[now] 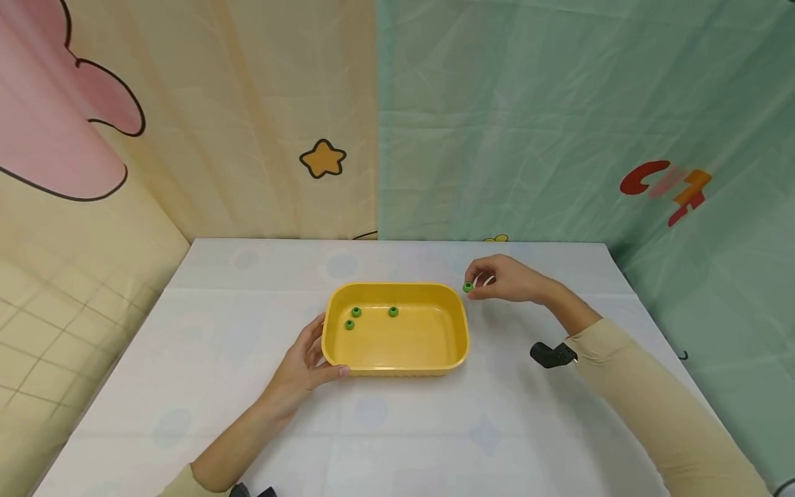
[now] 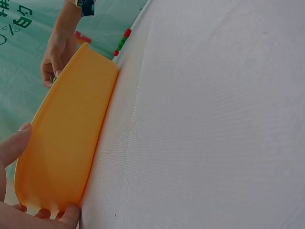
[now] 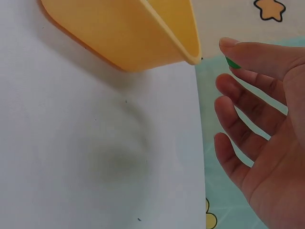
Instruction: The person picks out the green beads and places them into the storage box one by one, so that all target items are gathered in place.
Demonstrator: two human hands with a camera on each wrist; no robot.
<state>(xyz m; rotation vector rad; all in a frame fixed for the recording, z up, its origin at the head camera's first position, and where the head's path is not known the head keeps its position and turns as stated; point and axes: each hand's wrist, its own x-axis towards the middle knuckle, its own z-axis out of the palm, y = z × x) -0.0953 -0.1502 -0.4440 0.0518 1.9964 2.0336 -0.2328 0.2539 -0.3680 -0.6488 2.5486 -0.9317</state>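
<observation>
Even, diffuse light, apparently from overhead, brightens the white tablecloth [image 1: 385,449] in your head view, laying a faint shadow beside your right sleeve [image 1: 658,407] and a soft sheen inside the yellow tray [image 1: 410,345]. Your left wrist view runs dimmer and greyer, fine detail slightly soft; your right wrist view shows blurry-edged shadows across the cloth.
</observation>
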